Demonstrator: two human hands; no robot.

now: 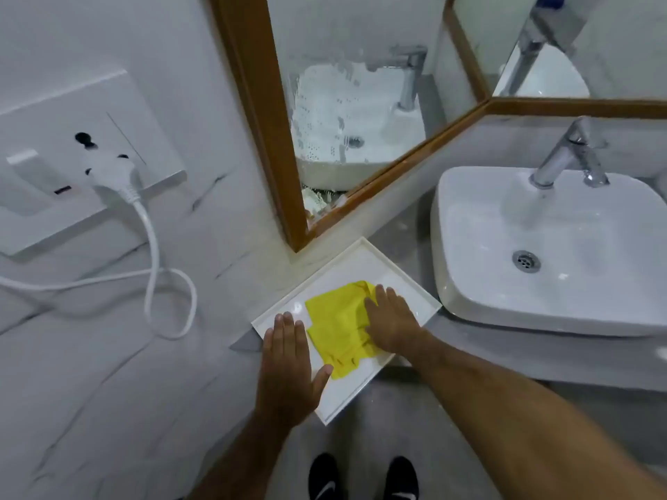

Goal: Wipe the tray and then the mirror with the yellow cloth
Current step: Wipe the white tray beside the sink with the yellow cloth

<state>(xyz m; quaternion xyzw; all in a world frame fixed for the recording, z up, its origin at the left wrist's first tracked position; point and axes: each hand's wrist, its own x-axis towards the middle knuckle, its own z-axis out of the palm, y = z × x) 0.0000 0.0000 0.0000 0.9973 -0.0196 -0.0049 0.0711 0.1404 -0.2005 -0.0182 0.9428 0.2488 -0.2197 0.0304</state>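
Observation:
A white rectangular tray (361, 258) lies on the grey counter below the mirror's corner. A crumpled yellow cloth (337, 324) is spread in the middle of the tray. My right hand (391, 319) presses flat on the cloth's right side, fingers pointing toward the wall. My left hand (287, 366) lies flat on the tray's left part, fingers together, its thumb touching the cloth's near edge. The wood-framed mirror (346, 84) hangs just above, its lower glass smeared with white foam and droplets.
A white basin (548, 247) with a chrome tap (566, 153) sits right of the tray. On the left wall a white socket plate (83, 149) holds a plug with a looping white cable (155, 283). My black shoes (362, 478) show on the floor below.

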